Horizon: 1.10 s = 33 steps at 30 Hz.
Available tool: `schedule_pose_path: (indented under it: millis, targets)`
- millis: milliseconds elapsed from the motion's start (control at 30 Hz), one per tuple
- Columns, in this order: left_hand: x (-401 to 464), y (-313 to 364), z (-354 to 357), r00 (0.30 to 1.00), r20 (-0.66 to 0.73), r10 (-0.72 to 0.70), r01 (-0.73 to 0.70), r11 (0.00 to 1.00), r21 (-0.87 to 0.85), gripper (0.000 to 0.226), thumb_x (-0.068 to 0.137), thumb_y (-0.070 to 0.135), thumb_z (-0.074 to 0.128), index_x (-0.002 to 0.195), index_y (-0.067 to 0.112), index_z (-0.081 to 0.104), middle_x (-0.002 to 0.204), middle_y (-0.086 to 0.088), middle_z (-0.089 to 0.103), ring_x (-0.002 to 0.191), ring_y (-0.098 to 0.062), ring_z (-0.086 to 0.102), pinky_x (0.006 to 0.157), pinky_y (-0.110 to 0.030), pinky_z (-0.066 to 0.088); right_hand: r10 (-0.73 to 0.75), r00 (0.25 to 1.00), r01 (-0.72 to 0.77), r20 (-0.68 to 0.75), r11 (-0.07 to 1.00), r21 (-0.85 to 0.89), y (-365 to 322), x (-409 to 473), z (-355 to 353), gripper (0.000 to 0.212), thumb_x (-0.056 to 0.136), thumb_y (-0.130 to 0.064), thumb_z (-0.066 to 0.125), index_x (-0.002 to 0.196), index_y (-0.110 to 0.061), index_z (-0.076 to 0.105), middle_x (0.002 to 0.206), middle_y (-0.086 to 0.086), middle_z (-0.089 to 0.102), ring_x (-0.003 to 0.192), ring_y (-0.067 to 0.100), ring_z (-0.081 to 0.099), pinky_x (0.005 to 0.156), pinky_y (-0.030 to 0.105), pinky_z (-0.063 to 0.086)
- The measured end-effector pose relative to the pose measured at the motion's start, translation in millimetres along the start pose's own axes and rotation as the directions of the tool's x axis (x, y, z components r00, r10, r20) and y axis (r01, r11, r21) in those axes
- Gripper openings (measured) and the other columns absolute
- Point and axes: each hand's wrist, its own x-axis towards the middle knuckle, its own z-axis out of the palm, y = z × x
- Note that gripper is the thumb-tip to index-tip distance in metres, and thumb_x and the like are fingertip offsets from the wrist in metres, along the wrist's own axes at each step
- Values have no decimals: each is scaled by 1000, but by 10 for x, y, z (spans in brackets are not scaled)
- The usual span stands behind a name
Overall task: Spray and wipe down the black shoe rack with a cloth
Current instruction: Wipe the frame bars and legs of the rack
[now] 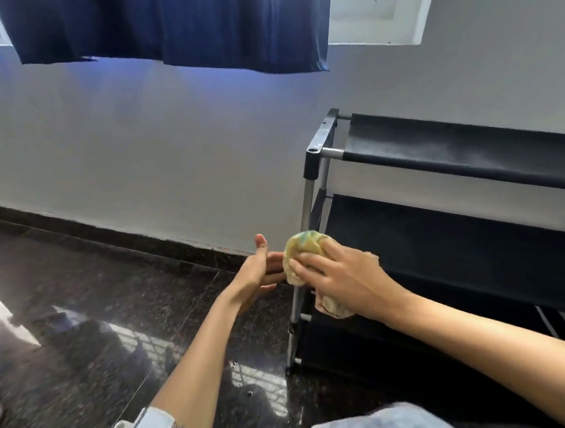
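A person's right hand (339,276) holds a bunched yellow cloth (302,255) against the front left post (303,225) of the black shoe rack (457,223), which stands by the wall. The left hand (261,274), fingers straight, steadies the cloth. Soft and light, the cloth looks best gripped as a wad.

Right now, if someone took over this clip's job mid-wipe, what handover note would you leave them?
Right hand: holds the yellow cloth bunched against the front left post of the black shoe rack.
Left hand: open, thumb up, fingers reaching to the cloth from the other side of the post.
No spray bottle in view.
Done: cannot tell which shelves are wiped.
Left: finish this post, then check the shelves and other bars.
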Motion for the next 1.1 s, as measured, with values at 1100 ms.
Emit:
schedule_pose_path:
  millis: [1100]
  targets:
    - [309, -335, 14, 998, 29, 53, -55, 996, 67, 101, 60, 76, -10, 95, 26, 70, 97, 1, 73, 99, -20, 64, 99, -42, 36, 842, 523, -719, 132, 353, 599, -636, -161, 441, 38, 87, -16, 42, 119, -30, 60, 100, -18, 56, 96, -4, 48, 80, 10, 42]
